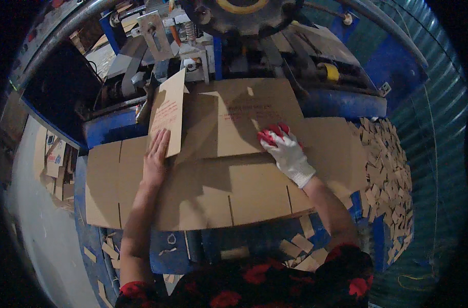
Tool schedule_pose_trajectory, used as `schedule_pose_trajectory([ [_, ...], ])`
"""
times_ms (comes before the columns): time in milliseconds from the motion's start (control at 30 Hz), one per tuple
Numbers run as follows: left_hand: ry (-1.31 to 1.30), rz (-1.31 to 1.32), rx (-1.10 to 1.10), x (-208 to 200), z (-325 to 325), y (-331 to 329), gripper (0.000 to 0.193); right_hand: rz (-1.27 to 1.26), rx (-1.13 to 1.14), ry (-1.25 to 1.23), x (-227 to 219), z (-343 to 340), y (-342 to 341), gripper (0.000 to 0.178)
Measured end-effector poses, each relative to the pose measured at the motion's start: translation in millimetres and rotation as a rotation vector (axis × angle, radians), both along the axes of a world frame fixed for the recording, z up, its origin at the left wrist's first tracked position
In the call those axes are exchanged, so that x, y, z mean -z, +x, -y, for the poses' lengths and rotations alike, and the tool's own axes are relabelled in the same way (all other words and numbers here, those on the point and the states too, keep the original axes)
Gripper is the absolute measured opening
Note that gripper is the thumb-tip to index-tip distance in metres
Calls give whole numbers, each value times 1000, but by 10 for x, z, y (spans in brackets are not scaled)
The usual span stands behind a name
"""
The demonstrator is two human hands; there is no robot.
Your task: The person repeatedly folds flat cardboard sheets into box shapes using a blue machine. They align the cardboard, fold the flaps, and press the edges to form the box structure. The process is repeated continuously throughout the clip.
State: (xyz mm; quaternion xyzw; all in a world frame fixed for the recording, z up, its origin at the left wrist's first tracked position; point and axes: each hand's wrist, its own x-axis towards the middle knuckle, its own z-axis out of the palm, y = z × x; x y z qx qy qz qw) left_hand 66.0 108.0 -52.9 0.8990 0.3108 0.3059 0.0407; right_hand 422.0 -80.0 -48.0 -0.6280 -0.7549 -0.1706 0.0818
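A brown cardboard box blank (203, 123) with red print lies before me, its far edge at the machine. Its left panel (168, 110) is folded up and leans inward. My left hand (158, 154), bare, rests on the lower part of that raised panel with fingers stretched out. On the right side of the blank lies my right hand (285, 149), in a white work glove with red-coated fingers. Those fingers are slightly bent and press on the cardboard; nothing shows in them. Beneath is another wide, slotted cardboard sheet (203, 200).
A blue machine (347, 102) with a dark toothed wheel (244, 18) and a metal bracket (154, 36) stands just beyond the blank. Cardboard offcuts (390, 179) are heaped at the right. More scraps (300, 244) lie near my body. A corrugated green wall (449, 128) runs along the right.
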Motion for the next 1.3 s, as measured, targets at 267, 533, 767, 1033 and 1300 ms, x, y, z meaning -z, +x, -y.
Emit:
schedule_pose_trajectory([
  [267,21,-267,-503,-100,-1262,937,33,19,230,-79,-111,-1489,508,51],
  [533,-203,-81,-171,-113,-892,248,38,-337,250,167,-314,-1156,710,51],
  [767,-334,-219,-1219,-43,353,-2361,62,-122,1067,-21,-211,1326,977,93],
  [1033,-345,-326,-1002,-31,611,-2695,67,-368,1475,-110,34,2885,1342,104],
  [1300,-644,-388,-996,-324,527,-2551,65,-504,1264,20,-535,3138,1359,81],
])
